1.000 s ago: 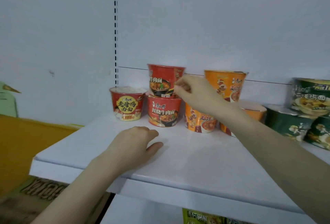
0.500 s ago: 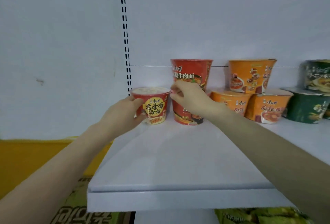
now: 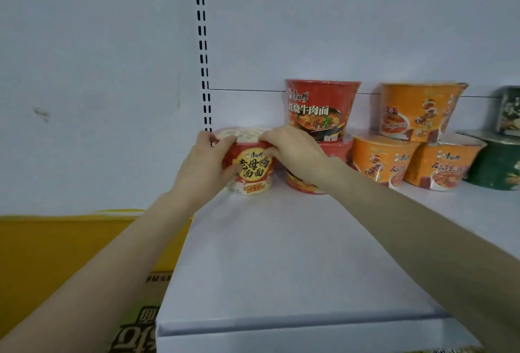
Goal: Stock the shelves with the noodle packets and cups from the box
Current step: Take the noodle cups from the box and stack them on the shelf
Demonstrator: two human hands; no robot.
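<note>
A left hand wraps the side of a red-and-yellow noodle cup and a right hand curls over its rim, both hands grasping it. The cup sits upright at the back left of a white shelf, just beside stacked red cups, then orange cups and green cups.

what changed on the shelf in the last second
The left hand lifted off the shelf and took hold of the yellow-label cup; the right hand moved left off the stacked red cups and grips that cup's rim too. The red stack, orange cups and green cups stayed put.
</note>
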